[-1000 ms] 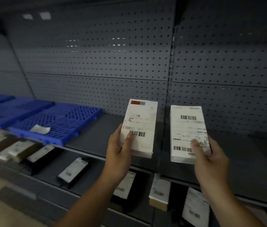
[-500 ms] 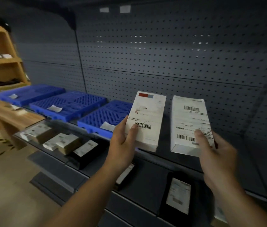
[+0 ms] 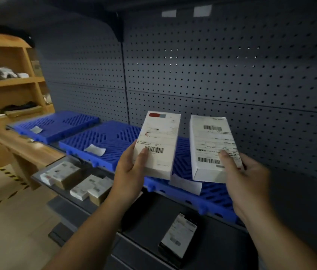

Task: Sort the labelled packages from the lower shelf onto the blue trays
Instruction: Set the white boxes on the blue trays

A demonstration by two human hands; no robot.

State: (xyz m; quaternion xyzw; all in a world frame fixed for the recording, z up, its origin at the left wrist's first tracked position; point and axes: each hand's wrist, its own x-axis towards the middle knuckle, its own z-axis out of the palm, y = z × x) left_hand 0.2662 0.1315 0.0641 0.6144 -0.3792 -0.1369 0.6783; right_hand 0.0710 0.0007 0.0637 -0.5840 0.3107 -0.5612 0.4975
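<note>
L hand (image 3: 132, 170) grips the red-marked box (image 3: 159, 141) at its lower left edge, thumb across the front by the barcode, fingers curled behind. R hand (image 3: 245, 176) holds the second box (image 3: 210, 145) at its lower right corner, thumb on the label. Both boxes are upright, labels facing the camera, side by side but apart, above the nearest blue tray (image 3: 212, 197). The middle tray (image 3: 105, 139) and far-left tray (image 3: 56, 123) each carry a paper tag (image 3: 95, 150). A black package (image 3: 179, 234) and a few others lie on the lower shelf (image 3: 153, 215).

Boxes look light, stiff cardboard; one hand each prob. enough. Labels seem smooth, maybe slick, so best to pinch across the narrow sides, low down. Corners could dent if dropped.
</note>
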